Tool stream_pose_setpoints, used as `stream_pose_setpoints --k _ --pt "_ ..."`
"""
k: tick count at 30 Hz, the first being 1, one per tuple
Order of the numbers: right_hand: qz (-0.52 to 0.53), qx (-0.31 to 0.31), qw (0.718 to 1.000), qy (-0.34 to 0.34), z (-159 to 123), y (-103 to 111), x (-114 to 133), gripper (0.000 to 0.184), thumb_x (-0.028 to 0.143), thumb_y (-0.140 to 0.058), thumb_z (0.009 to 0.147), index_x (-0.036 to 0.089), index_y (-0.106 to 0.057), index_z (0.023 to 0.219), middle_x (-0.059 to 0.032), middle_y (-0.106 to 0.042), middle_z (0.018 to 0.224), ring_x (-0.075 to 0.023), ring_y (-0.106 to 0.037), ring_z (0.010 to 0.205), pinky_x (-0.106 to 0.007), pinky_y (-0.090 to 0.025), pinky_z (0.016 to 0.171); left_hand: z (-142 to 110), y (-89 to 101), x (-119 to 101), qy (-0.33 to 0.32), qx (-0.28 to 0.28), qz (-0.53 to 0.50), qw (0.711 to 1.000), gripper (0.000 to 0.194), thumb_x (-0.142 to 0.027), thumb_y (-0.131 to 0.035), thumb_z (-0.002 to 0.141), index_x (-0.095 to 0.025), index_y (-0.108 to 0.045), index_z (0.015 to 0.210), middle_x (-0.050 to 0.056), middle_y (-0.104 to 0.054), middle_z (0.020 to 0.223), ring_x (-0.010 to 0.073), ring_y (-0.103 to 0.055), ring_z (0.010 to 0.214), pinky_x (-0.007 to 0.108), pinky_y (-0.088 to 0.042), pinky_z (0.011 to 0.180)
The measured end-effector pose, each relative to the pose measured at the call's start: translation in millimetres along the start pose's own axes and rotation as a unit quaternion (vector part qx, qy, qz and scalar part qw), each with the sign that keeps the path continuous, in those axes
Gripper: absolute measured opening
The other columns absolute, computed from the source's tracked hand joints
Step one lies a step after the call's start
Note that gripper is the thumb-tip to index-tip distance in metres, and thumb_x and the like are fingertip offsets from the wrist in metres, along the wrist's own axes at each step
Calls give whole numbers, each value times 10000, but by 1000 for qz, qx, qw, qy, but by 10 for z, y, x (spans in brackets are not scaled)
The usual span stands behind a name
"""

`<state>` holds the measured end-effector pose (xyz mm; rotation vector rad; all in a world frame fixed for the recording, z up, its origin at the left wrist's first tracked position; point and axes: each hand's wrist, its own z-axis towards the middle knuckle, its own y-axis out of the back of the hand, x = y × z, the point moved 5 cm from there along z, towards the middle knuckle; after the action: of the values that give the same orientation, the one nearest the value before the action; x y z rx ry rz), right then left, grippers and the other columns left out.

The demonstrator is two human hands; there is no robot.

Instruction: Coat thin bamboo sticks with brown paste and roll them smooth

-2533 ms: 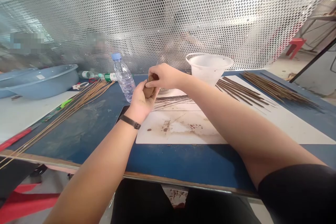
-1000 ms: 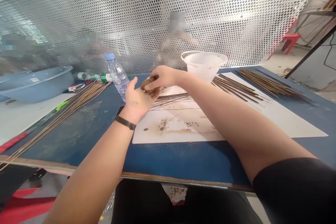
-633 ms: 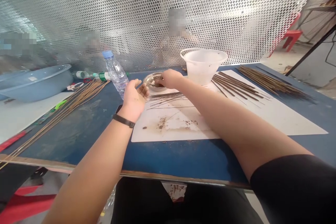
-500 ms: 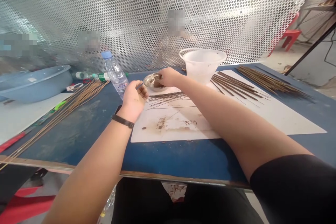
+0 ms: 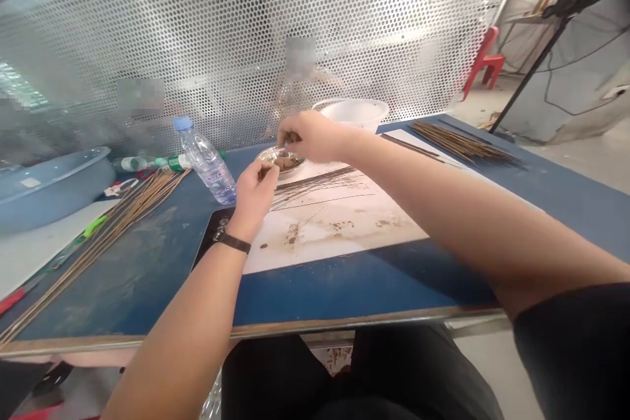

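Right hand point(image 5: 312, 136) pinched closed above a steel bowl point(image 5: 262, 155) of brown material point(image 5: 283, 161), any held item unclear; left hand point(image 5: 253, 191) half-curled just beside the bowl.

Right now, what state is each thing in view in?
Left hand: fingers half curled beside the steel bowl, nothing visibly held
Right hand: fingertips pinched on a small brown bit above the bowl
Steel bowl: brown paste inside
Water bottle: capped, standing
Thin brown sticks: lying loose on the white board
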<state>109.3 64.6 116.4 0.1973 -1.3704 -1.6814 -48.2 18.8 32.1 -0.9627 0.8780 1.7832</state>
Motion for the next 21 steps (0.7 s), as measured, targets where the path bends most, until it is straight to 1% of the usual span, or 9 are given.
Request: stream_pose_setpoints --k 4,7,9,11,13,15,17,19,21 --pt "62 86 993 -46 -517 -167 -362 128 94 -690 872 191 -741 939 2 -616 767 -142 -534 694 -308 -412 675 -68 -115 -28 21 47 26 998 231 -83 -732 847 -200 -687 653 -29 -565 623 138 -449 626 238 -315 615" --pt "146 89 981 -96 -851 -251 -719 99 174 -751 852 210 -763 944 26 -568 702 -136 -508 631 -308 -396 611 -135 -223 5 60 97 11 993 239 -68 -777 813 -198 -685 634 -18 -598 632 144 -458 619 251 -306 602" --pt "240 75 958 -137 -999 -308 -910 92 195 -772 841 207 -753 930 45 -527 653 -127 -479 583 -301 -384 567 -173 -292 53 78 134 0 988 233 -71 -805 792 -203 -694 635 -8 -618 640 154 -483 621 252 -322 602" --pt "314 58 933 -164 -1085 -364 -1029 69 186 -778 838 200 -740 894 60 -491 605 -120 -454 555 -290 -381 542 -197 -351 113 80 175 8 981 204 -75 -829 764 -210 -721 655 7 -641 654 165 -504 622 252 -333 594" --pt "346 42 921 -173 -1127 -405 -1086 62 164 -781 836 194 -736 867 63 -480 582 -115 -447 553 -278 -387 535 -204 -389 166 54 207 46 976 174 -76 -851 729 -218 -758 693 19 -661 669 173 -515 624 251 -333 579" --pt "358 31 916 -177 -1151 -436 -1117 74 143 -790 828 190 -744 864 62 -484 584 -112 -453 562 -267 -395 535 -194 -405 199 14 220 93 971 181 -75 -869 693 -231 -794 744 32 -692 719 183 -543 654 246 -356 586" --pt "387 23 903 -187 -1171 -473 -1149 87 133 -801 820 186 -752 867 64 -478 589 -104 -449 559 -257 -398 528 -173 -418 210 -17 220 125 967 215 -71 -877 668 -249 -814 771 40 -719 794 191 -577 702 241 -410 632" --pt "435 19 878 -200 -1191 -525 -1185 94 130 -812 814 181 -756 869 58 -494 602 -101 -463 560 -250 -406 522 -147 -454 198 -39 229 148 961 225 -70 -873 665 -269 -816 754 42 -724 838 199 -596 741 245 -461 705" --pt "483 22 850 -210 -1208 -579 -1206 106 125 -825 803 177 -755 863 38 -542 634 -104 -493 569 -248 -418 517 -117 -510 177 -47 247 165 954 237 -53 -859 666 -280 -801 703 38 -712 817 205 -592 743 256 -485 761"
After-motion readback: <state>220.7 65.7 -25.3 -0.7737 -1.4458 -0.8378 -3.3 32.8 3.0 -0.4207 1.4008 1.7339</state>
